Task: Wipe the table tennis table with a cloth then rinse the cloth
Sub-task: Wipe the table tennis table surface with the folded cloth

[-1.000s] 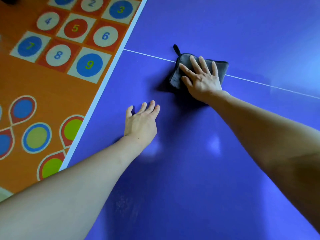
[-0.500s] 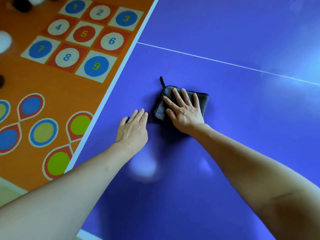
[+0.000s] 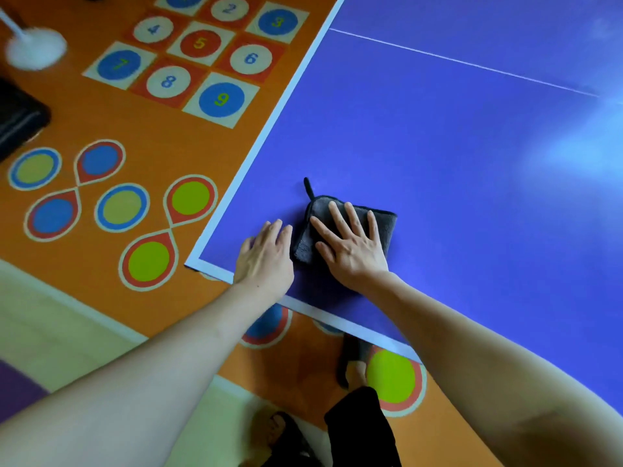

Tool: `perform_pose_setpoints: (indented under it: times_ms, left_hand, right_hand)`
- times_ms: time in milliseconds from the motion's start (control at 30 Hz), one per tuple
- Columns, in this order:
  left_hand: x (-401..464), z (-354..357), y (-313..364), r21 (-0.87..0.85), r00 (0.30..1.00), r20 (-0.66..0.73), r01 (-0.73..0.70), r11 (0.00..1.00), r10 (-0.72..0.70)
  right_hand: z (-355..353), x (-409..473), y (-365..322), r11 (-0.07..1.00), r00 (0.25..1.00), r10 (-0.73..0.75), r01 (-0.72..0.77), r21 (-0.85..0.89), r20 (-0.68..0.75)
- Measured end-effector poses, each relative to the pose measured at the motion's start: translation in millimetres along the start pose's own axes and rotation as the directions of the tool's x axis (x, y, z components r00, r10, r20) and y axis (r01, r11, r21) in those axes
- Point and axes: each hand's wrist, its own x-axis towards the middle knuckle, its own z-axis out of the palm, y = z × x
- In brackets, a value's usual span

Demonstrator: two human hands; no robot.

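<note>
1. While the right hand (image 3: 354, 251) presses flat on the folded dark grey microfibre cloth (image 3: 381, 227), its fingers are straight and spread across the top; nothing is pinched, so only downward pressure holds the cloth.
2. That cloth lies on the glossy purple table tennis table (image 3: 472, 156), close to its near-left corner (image 3: 192, 262), with a small hanging loop (image 3: 308, 188) sticking out on the far side.
3. The left hand (image 3: 264, 257) rests palm-down just left of the cloth, fingers straight and close together, almost touching the cloth's left edge.
4. Likely slip — a stroke carried further toward the near side could push the cloth over the white border stripe (image 3: 337, 320) and off the table, since nothing grips it.
5. A folded layer may also peel open or bunch under the palm if pressure is uneven, leaving streaks.
6. The left hand sits in the cloth's path to the left; a sideways pass would bump it.
7. Room is tight near and left — both table edges meet just there. Far and right the purple surface is open, up to the thin white centre line (image 3: 472, 64) and beyond.
8. Below the edge lies an orange play mat with numbered circles (image 3: 202, 45), and a sandalled foot (image 3: 279, 429) stands close under the near edge — a dropped cloth would land there.
</note>
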Motion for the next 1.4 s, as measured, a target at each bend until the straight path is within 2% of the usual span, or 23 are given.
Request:
perform_pose_setpoints:
  times_ms: [267, 633, 1033, 1400]
  left_hand:
    - [-82.1, 20.9, -34.8, -0.032, 1.0, 0.009, -0.008, 0.999, 0.009]
    - [-77.1, 18.3, -61.6, -0.057, 1.0, 0.009, 0.001, 0.998, 0.0]
    - [26.1, -6.5, -56.6, -0.064, 1.0, 0.006, -0.011, 0.998, 0.011]
    - [219.6, -62.5, -17.8, 0.034, 1.0, -0.014, -0.021, 0.999, 0.021]
  right_hand:
    - [32.2, -82.7, -82.0, 1.0, 1.0, -0.011, 0.011, -0.011, 0.0]
    - [29.6, -73.6, -94.6, 0.998, 0.998, 0.063, -0.063, -0.002, 0.025]
    - [1.6, 52.4, -43.7, 0.993, 0.994, 0.109, -0.108, 0.056, -0.016]
    - [-47.2, 231.7, 85.3, 0.992, 0.992, 0.122, -0.12, 0.049, -0.044]
